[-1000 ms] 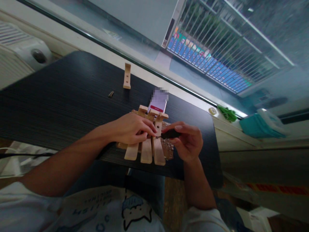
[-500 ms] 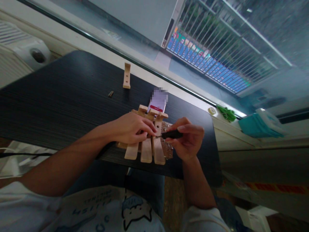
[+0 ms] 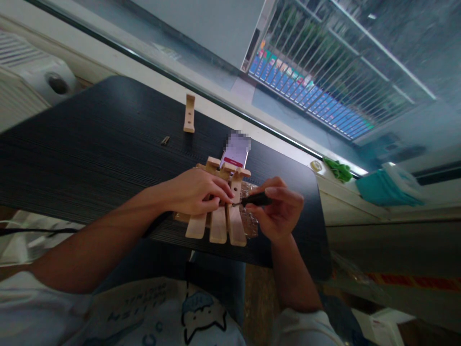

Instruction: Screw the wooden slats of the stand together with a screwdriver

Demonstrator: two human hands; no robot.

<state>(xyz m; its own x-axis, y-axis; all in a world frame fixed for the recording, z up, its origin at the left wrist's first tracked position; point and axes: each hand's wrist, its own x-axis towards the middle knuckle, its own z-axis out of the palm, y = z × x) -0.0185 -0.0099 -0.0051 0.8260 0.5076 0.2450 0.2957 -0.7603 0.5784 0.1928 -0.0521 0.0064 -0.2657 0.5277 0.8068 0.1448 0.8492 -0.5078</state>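
Note:
Three pale wooden strips with raised hook ends stand side by side on a crosspiece, forming a wooden hook rack (image 3: 218,233). My left hand (image 3: 196,192) lies across it with bent fingers, holding it. The index fingertip reaches the right strip, beside the screwdriver's tip. In my right hand (image 3: 283,209) is a screwdriver (image 3: 257,199) with a black handle, lying nearly level, its shaft pointing left at the right strip below an open hole. Whether a screw sits at the tip is too small to tell. Clear plastic wrap (image 3: 251,221) lies under the rack's right side.
A loose wooden hook (image 3: 189,114) with two holes lies at the dark table's (image 3: 90,139) far side, near some small screws (image 3: 165,140). A phone (image 3: 236,151) lies just behind the rack. Tape (image 3: 316,166) and a green cloth (image 3: 337,169) are on the windowsill.
My right hand has shifted very slightly with the screwdriver, its grip turned a little. My left hand and the rack stay in place.

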